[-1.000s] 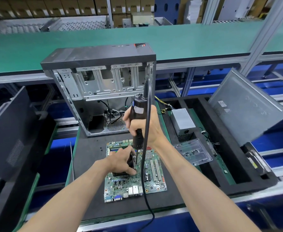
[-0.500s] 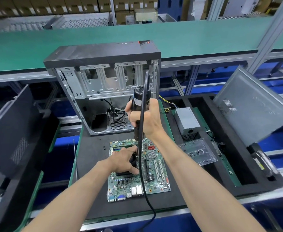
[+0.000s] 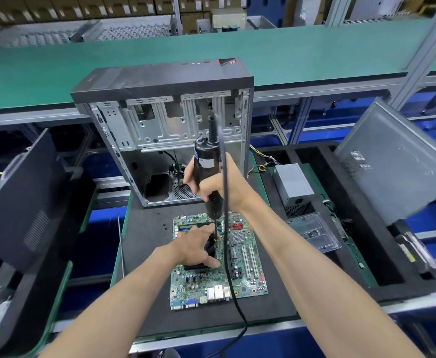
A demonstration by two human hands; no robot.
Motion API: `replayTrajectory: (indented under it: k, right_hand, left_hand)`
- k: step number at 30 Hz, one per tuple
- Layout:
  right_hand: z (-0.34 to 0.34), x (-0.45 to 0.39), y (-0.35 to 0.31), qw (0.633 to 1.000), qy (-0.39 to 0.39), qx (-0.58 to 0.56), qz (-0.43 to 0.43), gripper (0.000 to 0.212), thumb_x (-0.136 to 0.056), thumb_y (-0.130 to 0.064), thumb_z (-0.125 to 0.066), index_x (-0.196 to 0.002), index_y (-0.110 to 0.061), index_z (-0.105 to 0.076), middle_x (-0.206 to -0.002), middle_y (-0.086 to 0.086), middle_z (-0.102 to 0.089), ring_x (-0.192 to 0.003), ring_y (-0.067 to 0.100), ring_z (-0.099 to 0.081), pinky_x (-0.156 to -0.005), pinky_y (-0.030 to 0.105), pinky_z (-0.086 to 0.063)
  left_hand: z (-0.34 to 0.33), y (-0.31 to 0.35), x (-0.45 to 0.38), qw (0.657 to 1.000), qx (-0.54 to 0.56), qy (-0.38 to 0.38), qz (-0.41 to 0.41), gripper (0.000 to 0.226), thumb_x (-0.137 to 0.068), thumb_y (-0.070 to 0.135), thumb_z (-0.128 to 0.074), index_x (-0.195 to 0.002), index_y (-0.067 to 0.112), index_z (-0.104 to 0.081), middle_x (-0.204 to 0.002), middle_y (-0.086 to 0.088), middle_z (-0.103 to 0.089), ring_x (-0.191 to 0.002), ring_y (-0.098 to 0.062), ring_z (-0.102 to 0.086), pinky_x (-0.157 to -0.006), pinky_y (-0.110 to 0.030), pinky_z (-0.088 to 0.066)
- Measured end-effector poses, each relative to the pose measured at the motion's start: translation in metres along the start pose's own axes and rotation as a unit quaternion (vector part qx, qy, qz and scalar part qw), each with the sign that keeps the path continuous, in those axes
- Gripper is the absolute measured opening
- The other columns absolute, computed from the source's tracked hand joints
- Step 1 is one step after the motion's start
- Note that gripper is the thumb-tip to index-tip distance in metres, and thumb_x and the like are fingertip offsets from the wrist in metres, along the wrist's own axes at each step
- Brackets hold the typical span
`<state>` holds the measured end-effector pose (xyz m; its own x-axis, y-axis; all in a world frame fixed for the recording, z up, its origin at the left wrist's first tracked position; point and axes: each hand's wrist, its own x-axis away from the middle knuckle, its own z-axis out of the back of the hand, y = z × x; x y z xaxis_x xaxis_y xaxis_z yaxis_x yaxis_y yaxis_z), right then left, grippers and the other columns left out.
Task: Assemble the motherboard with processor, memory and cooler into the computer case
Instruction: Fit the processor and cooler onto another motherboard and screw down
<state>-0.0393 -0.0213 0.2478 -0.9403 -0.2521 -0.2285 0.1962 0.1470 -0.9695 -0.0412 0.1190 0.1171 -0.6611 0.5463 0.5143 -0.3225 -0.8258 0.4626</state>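
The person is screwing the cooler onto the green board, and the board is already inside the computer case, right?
Not quite. The head view shows the green board lying on the black mat in front of the open computer case, not inside it. The right hand does hold the screwdriver over the cooler.

Right hand (image 3: 219, 187) holds screwdriver (image 3: 206, 174) upright; left hand (image 3: 199, 248) steadies cooler (image 3: 210, 248) on motherboard (image 3: 219, 259).

The black mat (image 3: 144, 259) lies bare left of the motherboard (image 3: 240, 270) and in a strip in front of it, giving room to reach in. Behind the board the open computer case (image 3: 165, 140) stands upright, blocking the far side. Over the board, the left hand (image 3: 196, 248), right hand (image 3: 215, 186), electric screwdriver (image 3: 208, 174) and its hanging cable (image 3: 226, 228) crowd the middle.
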Motion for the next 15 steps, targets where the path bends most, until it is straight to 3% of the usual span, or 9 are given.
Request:
replayTrajectory:
  k: [3, 8, 11, 15]
  right_hand:
    - [-0.015, 0.004, 0.006, 0.993, 0.107, 0.035, 0.042, 0.018, -0.056, 0.006, -0.056, -0.065, -0.008, -0.063, -0.054, 0.009, -0.051, -0.048, 0.022, -0.044, -0.047, 0.027, -0.037]
    - [-0.001, 0.005, 0.005, 0.999, 0.026, -0.019, 0.032, 0.031, -0.05, 0.012, -0.05, -0.071, -0.005, -0.066, -0.061, 0.017, -0.056, -0.056, 0.025, -0.049, -0.05, 0.024, -0.039]
    - [0.002, 0.003, 0.006, 0.999, 0.039, -0.018, 0.031, 0.031, -0.048, 0.011, -0.051, -0.07, -0.004, -0.066, -0.059, 0.021, -0.055, -0.055, 0.029, -0.047, -0.051, 0.026, -0.039]
    - [-0.001, 0.002, 0.005, 0.999, 0.043, -0.011, 0.027, 0.025, -0.048, 0.009, -0.053, -0.071, 0.004, -0.062, -0.058, 0.032, -0.046, -0.05, 0.039, -0.036, -0.046, 0.026, -0.035]
  left_hand:
    - [0.001, 0.0, 0.001, 1.0, -0.009, 0.002, -0.016, 0.066, -0.072, 0.049, -0.081, -0.123, 0.028, -0.044, -0.093, 0.019, -0.044, -0.11, -0.019, -0.042, -0.105, -0.052, -0.032]
    - [0.001, -0.002, 0.0, 0.999, 0.041, -0.005, -0.027, 0.061, -0.073, 0.043, -0.084, -0.116, 0.025, -0.045, -0.092, 0.009, -0.049, -0.104, -0.024, -0.047, -0.096, -0.05, -0.039]
    - [0.001, -0.002, 0.0, 0.999, 0.04, -0.009, -0.02, 0.061, -0.074, 0.043, -0.084, -0.116, 0.024, -0.044, -0.091, 0.003, -0.05, -0.097, -0.022, -0.045, -0.095, -0.05, -0.04]
    - [0.002, 0.0, 0.0, 1.0, 0.016, -0.015, -0.01, 0.061, -0.075, 0.044, -0.081, -0.119, 0.027, -0.042, -0.092, 0.01, -0.048, -0.101, -0.02, -0.044, -0.103, -0.055, -0.034]
